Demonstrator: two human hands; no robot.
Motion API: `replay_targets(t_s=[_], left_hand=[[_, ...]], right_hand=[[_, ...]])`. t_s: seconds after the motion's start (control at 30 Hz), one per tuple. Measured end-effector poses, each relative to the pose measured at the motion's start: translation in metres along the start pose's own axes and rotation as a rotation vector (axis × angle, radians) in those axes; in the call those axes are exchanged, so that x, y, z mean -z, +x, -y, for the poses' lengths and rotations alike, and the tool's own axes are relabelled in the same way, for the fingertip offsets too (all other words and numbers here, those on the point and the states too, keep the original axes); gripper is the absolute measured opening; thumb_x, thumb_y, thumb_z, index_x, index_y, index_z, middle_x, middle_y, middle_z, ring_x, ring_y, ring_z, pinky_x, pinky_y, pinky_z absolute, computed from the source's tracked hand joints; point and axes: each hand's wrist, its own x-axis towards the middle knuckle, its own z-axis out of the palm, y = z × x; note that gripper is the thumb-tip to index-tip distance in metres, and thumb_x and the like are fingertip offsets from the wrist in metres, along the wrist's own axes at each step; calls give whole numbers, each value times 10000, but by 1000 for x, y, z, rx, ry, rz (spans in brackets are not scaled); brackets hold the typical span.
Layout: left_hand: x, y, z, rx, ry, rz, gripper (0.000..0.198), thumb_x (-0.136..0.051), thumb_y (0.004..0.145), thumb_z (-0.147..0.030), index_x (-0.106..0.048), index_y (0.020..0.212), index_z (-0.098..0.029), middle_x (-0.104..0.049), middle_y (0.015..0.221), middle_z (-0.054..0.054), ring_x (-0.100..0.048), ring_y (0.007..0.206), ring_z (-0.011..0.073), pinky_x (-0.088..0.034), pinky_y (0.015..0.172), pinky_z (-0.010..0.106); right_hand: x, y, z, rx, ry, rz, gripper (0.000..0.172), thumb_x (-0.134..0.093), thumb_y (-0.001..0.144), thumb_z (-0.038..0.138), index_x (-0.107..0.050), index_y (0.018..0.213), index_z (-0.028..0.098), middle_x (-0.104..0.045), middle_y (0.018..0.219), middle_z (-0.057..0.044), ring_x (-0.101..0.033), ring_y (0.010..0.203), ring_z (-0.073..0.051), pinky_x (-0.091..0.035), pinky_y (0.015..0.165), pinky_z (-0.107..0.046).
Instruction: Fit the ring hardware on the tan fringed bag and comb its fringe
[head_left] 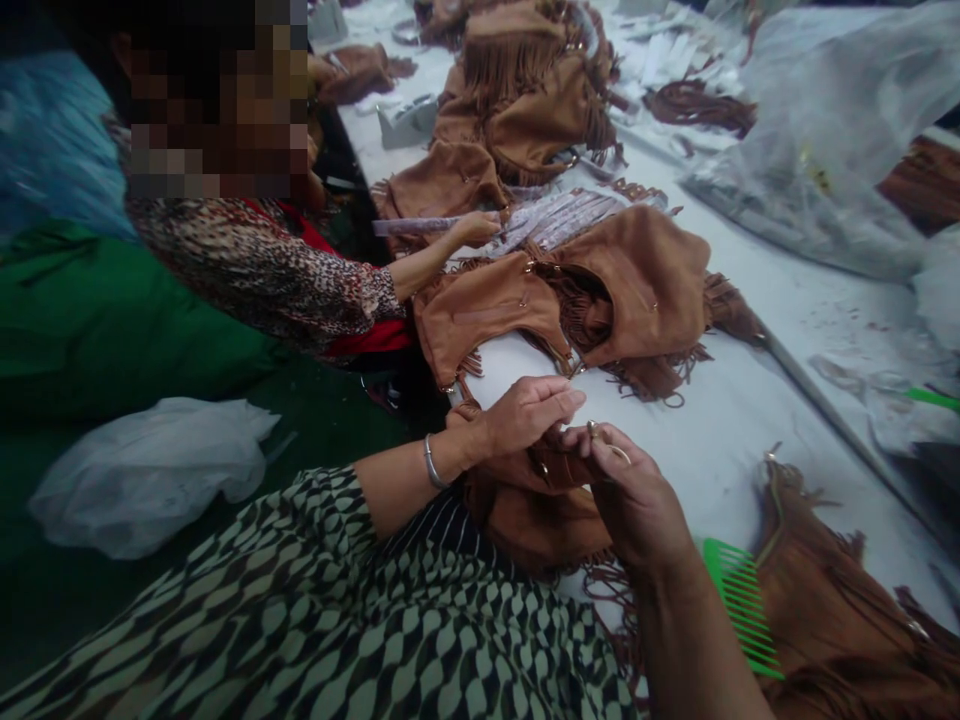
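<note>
My left hand point(531, 412) is closed, thumb pressed against the curled fingers, and what it grips is hidden. Close beside it, my right hand point(634, 485) pinches a small gold-coloured metal clasp point(594, 430) between thumb and fingers. A thin gold ring point(619, 455) shows at the same fingers; I cannot tell whether it belongs to the clasp. Below both hands a brown suede-like bag point(544, 515) lies at the table edge against my patterned clothing. Another brown fringed bag point(487, 310) lies just beyond my left hand.
A co-worker's hand point(480, 230) holds a patterned strip at the left of the white table point(720, 440). More brown fringed bags point(540, 110) are heaped at the back. A green comb point(739, 600) lies by my right forearm, near another bag point(832, 600). Clear plastic point(832, 150) covers the far right.
</note>
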Motion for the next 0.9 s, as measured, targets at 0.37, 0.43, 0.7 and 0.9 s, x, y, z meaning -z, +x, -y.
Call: replay_targets(t_s=[0.37,0.43,0.7,0.9], left_hand=[[17,-24,-14,44,163,85,271,-384,904,-341,-459,727,-149,-466,643,-26,-430,611,87,-377,607,206],[17,-28,-11,74,207,67,241,-442,880,-324,-486,723,-147,-479,626,-30,-442,607,88,-381,599,200],[20,-32,5,13,-29,-214,271,-565,831,-373,-625,888,-115,-628,795,34,-554,716,96,-440,703,211],[29,-31,-1,198,-260,-36,432,-692,696,-502,-605,781,-88,-609,669,29,-525,538,62,-392,496,169]], right_hand=[[-33,-6,2,110,-614,-224,264,-501,843,446,-528,735,206,-510,635,30,-447,610,-136,-342,571,-249],[-34,-4,1,114,-612,-244,265,-506,840,442,-530,724,205,-485,611,36,-432,593,-130,-336,555,-244],[-34,2,2,94,-605,-184,244,-510,825,422,-553,724,204,-520,615,32,-447,589,-133,-348,548,-247],[-34,1,-1,154,-668,-119,230,-500,833,410,-608,784,214,-583,706,1,-494,663,-163,-377,638,-280]])
